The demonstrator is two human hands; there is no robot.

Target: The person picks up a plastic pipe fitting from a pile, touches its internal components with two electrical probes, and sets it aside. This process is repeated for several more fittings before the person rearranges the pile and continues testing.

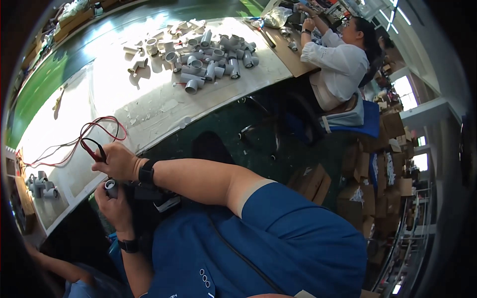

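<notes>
My left hand (115, 211) is closed around a grey tubular plastic piece (111, 187), its round open end facing up. Just above it, at the table's near edge, my right hand (120, 161) pinches a pair of red and black wire leads (89, 145). The leads run from my fingers in a loop over the table and off toward its left end. How the leads end inside my fingers is hidden. The two hands are close together, and I see no contact between the leads and the grey piece.
Many grey T-shaped pipe pieces (208, 57) lie heaped on the white table (149, 104). A few more grey pieces (43, 186) stand at its left end. A co-worker (338, 64) sits at the far right. Cardboard boxes (365, 198) are stacked on the right. Another person's arm (57, 265) shows lower left.
</notes>
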